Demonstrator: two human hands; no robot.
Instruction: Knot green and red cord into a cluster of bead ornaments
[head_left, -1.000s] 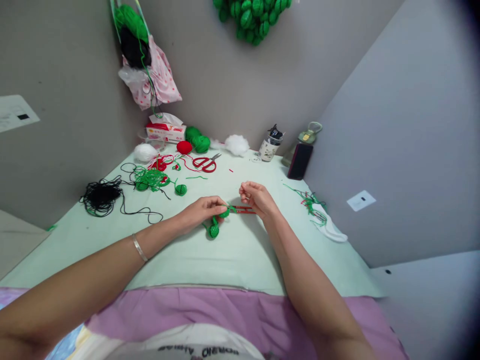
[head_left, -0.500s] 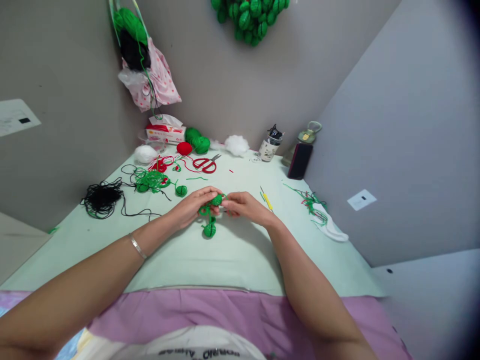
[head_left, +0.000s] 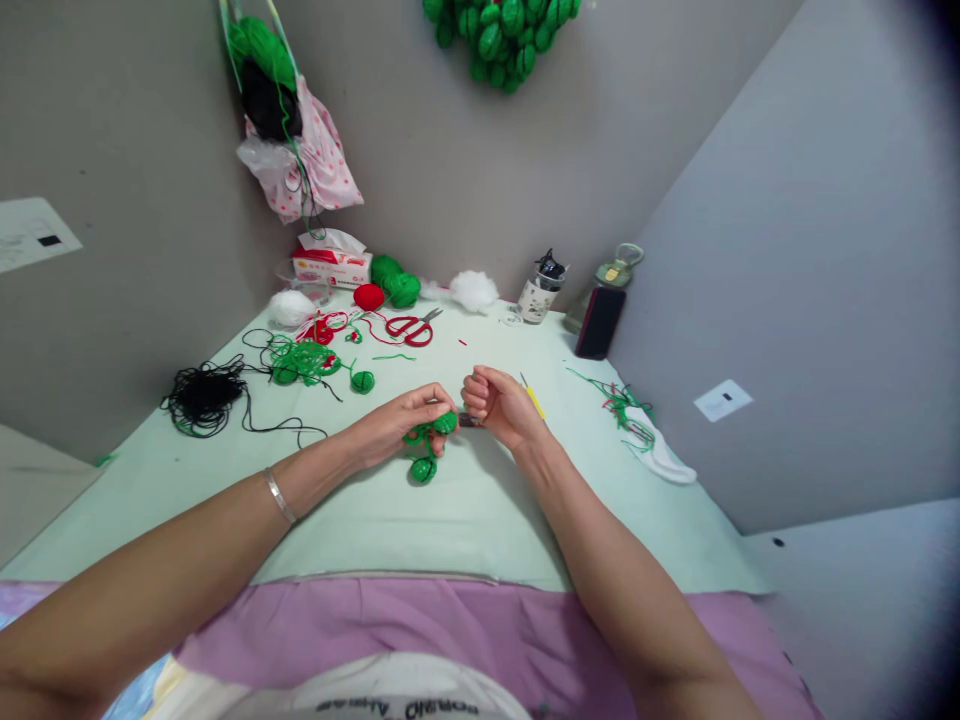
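Between grey walls (head_left: 420,150), above pale tabletop (head_left: 360,530), left hand (head_left: 401,425) grips green ball (head_left: 445,423); right hand (head_left: 508,408) curls, contents unclear.

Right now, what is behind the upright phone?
Behind the phone stands a greenish bottle; its looped top and left side show. The phone hides much of its body.

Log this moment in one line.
left hand: holding green ball | right hand: curled nearby, contents unclear | red-handled scissors: on table
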